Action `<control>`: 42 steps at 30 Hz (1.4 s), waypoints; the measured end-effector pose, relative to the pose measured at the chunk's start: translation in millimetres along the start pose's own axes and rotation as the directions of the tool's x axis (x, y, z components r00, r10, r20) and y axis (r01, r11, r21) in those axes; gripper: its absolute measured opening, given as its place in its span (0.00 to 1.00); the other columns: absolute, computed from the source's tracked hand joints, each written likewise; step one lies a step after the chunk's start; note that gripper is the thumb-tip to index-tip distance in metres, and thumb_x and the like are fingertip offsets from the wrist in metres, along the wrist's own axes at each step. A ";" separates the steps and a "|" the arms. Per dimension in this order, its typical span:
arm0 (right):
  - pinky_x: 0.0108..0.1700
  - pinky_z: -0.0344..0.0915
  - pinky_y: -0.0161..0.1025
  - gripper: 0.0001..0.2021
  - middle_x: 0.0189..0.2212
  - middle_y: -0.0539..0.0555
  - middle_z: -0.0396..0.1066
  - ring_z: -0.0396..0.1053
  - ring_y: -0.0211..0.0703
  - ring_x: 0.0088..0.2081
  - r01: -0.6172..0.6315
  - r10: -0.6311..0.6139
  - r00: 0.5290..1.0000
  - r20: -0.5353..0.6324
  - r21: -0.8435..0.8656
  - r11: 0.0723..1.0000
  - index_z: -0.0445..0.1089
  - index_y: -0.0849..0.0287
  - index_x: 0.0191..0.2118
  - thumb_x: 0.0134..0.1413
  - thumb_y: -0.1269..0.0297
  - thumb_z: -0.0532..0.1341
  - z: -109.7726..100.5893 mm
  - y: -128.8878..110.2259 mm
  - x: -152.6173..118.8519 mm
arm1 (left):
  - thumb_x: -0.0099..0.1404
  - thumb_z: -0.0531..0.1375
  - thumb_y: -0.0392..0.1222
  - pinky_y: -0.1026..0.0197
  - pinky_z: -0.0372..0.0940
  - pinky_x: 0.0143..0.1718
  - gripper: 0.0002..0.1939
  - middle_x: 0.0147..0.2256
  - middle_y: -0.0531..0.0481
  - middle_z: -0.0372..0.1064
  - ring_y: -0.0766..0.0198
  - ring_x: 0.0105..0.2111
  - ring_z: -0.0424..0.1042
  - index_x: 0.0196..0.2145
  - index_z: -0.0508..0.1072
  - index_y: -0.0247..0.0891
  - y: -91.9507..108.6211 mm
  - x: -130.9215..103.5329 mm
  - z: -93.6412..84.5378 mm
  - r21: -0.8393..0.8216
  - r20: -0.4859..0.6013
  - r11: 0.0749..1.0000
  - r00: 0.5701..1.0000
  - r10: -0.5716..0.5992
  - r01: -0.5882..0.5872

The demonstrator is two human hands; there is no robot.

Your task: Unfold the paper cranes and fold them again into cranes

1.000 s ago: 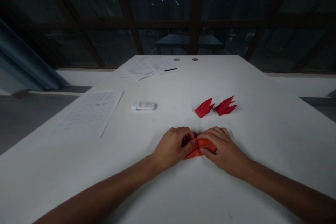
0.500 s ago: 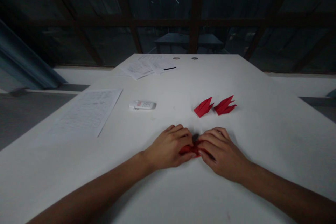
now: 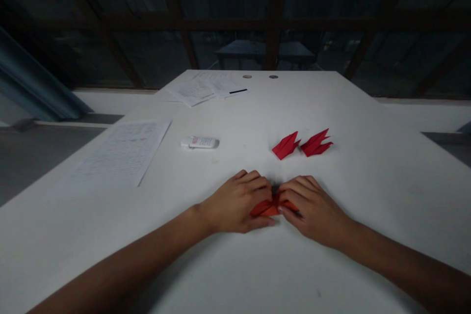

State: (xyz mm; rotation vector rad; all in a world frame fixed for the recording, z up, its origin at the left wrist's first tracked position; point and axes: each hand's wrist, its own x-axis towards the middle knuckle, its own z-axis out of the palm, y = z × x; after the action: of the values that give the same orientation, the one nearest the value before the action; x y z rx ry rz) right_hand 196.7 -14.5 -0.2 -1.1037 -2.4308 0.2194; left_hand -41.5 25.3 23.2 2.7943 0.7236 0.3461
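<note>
A folded sheet of red origami paper [image 3: 270,209] lies low over the white table, gripped from both sides. My left hand [image 3: 241,203] has its fingers curled over the paper's left part, its thumb lying along the near side. On the right part, my right hand [image 3: 314,211] pinches the paper between thumb and curled fingers. Much of the paper is hidden under the fingers. Just beyond the hands stand two red folded paper pieces with pointed tips, a left one [image 3: 286,146] and a right one [image 3: 315,143].
A white glue bottle or similar small white item [image 3: 199,143] lies left of centre. Printed sheets [image 3: 121,149] are at the left, and more papers [image 3: 202,89] lie at the far end with a black strip [image 3: 238,91]. Dark windows rise behind the white table [image 3: 235,274].
The left thumb has moved off the paper toward me, and more of the paper's orange-red near side shows. The whole scene has shifted slightly upward in view.
</note>
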 end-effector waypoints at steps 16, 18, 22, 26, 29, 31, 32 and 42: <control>0.53 0.62 0.50 0.03 0.45 0.53 0.75 0.69 0.48 0.47 0.052 -0.053 0.998 0.021 0.020 0.998 0.73 0.56 0.42 0.66 0.67 0.62 -2.4 -4.1 -1.9 | 0.73 0.56 0.51 0.52 0.62 0.52 0.14 0.44 0.45 0.75 0.54 0.48 0.69 0.46 0.75 0.41 -5.4 -0.1 2.1 -0.021 -0.019 0.998 0.998 0.059 -0.060; 0.53 0.62 0.51 0.05 0.45 0.54 0.75 0.69 0.49 0.47 0.081 -0.080 0.997 0.013 -0.007 0.997 0.74 0.56 0.43 0.67 0.67 0.61 -1.2 -4.7 -2.4 | 0.72 0.57 0.50 0.53 0.63 0.52 0.13 0.44 0.45 0.74 0.55 0.47 0.69 0.44 0.75 0.40 -5.7 -0.3 2.0 -0.054 -0.022 0.997 0.999 0.044 -0.045; 0.52 0.63 0.52 0.07 0.46 0.56 0.76 0.69 0.50 0.46 0.126 -0.128 0.992 -0.014 -0.088 0.988 0.75 0.57 0.44 0.68 0.68 0.59 0.6 -5.5 -3.2 | 0.71 0.59 0.48 0.54 0.64 0.50 0.10 0.43 0.45 0.73 0.57 0.45 0.70 0.38 0.73 0.38 -6.4 -0.2 2.9 -0.133 -0.058 0.990 0.998 0.030 -0.038; 0.50 0.64 0.52 0.06 0.45 0.55 0.77 0.70 0.49 0.45 0.140 -0.143 0.990 -0.020 -0.106 0.984 0.75 0.56 0.43 0.68 0.68 0.59 2.1 -4.0 -3.0 | 0.71 0.60 0.45 0.55 0.64 0.49 0.09 0.41 0.45 0.73 0.58 0.43 0.70 0.36 0.73 0.38 -6.2 1.0 4.9 -0.203 -0.085 0.979 0.996 0.014 -0.031; 0.50 0.64 0.51 0.05 0.44 0.55 0.77 0.70 0.49 0.45 0.128 -0.131 0.991 -0.030 -0.067 0.989 0.74 0.56 0.42 0.68 0.65 0.61 1.9 -3.8 -2.5 | 0.71 0.60 0.45 0.56 0.65 0.49 0.09 0.41 0.46 0.73 0.59 0.42 0.71 0.36 0.72 0.38 -5.4 1.8 5.9 -0.226 -0.101 0.973 0.995 0.018 -0.041; 0.50 0.63 0.51 0.04 0.43 0.55 0.77 0.69 0.49 0.45 0.116 -0.117 0.992 -0.034 -0.035 0.993 0.74 0.57 0.43 0.68 0.64 0.62 0.9 -5.0 -2.3 | 0.71 0.59 0.45 0.56 0.65 0.49 0.09 0.40 0.45 0.73 0.59 0.42 0.71 0.36 0.72 0.38 -4.8 2.0 6.0 -0.229 -0.107 0.972 0.994 0.029 -0.053; 0.50 0.63 0.51 0.04 0.43 0.55 0.77 0.69 0.49 0.45 0.109 -0.110 0.993 -0.032 -0.016 0.994 0.73 0.57 0.43 0.67 0.64 0.62 0.4 -5.8 -2.2 | 0.71 0.60 0.45 0.56 0.65 0.48 0.09 0.40 0.45 0.73 0.59 0.42 0.71 0.35 0.72 0.38 -4.5 2.0 6.0 -0.227 -0.106 0.972 0.994 0.034 -0.058; 0.47 0.64 0.48 0.05 0.38 0.51 0.77 0.69 0.46 0.42 -0.007 0.022 0.997 -0.071 0.212 0.977 0.74 0.55 0.37 0.62 0.73 0.65 2.7 -7.1 -1.7 | 0.68 0.63 0.44 0.56 0.64 0.47 0.08 0.37 0.47 0.73 0.59 0.40 0.70 0.34 0.71 0.38 -5.2 0.5 9.4 -0.237 -0.092 0.970 0.995 0.032 -0.053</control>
State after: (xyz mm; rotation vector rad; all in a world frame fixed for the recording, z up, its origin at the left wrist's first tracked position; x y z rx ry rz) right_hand 191.7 -20.4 -0.9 -1.0167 -2.2742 0.4248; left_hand -40.7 28.4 12.9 2.5830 0.5966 0.5294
